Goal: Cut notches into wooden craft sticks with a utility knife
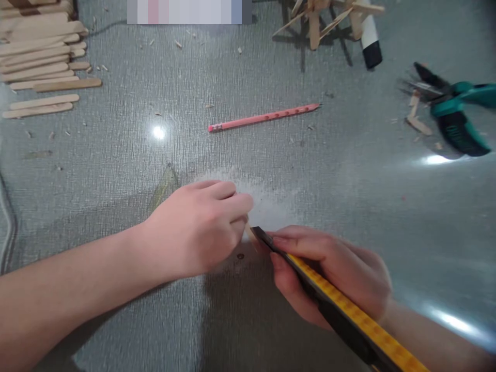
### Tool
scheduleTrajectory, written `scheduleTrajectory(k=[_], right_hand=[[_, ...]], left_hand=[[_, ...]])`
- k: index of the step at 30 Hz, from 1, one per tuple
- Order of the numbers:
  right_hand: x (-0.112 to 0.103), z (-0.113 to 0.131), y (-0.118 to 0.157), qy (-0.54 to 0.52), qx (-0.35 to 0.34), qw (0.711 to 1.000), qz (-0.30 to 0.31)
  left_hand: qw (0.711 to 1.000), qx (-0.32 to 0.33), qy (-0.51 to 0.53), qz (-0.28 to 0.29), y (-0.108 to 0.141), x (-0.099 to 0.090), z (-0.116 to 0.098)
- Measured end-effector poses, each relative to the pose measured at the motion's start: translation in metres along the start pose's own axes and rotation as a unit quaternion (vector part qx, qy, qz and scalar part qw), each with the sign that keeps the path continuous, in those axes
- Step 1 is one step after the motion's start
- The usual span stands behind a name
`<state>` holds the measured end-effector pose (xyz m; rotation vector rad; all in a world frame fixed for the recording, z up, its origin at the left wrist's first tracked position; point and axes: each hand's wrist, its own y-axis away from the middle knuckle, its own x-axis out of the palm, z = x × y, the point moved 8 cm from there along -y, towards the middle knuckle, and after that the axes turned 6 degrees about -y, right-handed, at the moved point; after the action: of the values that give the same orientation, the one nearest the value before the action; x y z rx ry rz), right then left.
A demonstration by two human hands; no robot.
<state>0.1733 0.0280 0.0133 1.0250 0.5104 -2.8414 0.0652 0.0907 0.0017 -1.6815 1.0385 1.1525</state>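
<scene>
My left hand [199, 225] is closed on a thin wooden craft stick [250, 235], and only a short end of it shows past my fingers. In my right hand [329, 271] is a yellow and black utility knife [341, 305], gripped close to its front end. The knife's dark blade [259, 233] meets or lies right beside the stick's showing end; I cannot tell whether it is cutting in. Pale dust [267, 204] is spread on the table just beyond both hands.
A pink pencil [267, 118] lies past my hands. Teal-handled pliers [451, 106] rest at the right beside broken stick pieces [416, 116]. Stacked craft sticks [42, 57] occupy the far left. A stick structure [318, 20] and a white, black-ended object [371, 41] are at the back.
</scene>
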Motion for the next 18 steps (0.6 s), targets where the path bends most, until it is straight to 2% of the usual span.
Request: scheduleTrajectory(k=[18], right_hand=[[0.0029, 0.0013, -0.0013, 0.014, 0.003, 1.000, -0.001]], left_hand=[[1.000, 0.014, -0.008, -0.001, -0.0022, 0.0005, -0.0012]])
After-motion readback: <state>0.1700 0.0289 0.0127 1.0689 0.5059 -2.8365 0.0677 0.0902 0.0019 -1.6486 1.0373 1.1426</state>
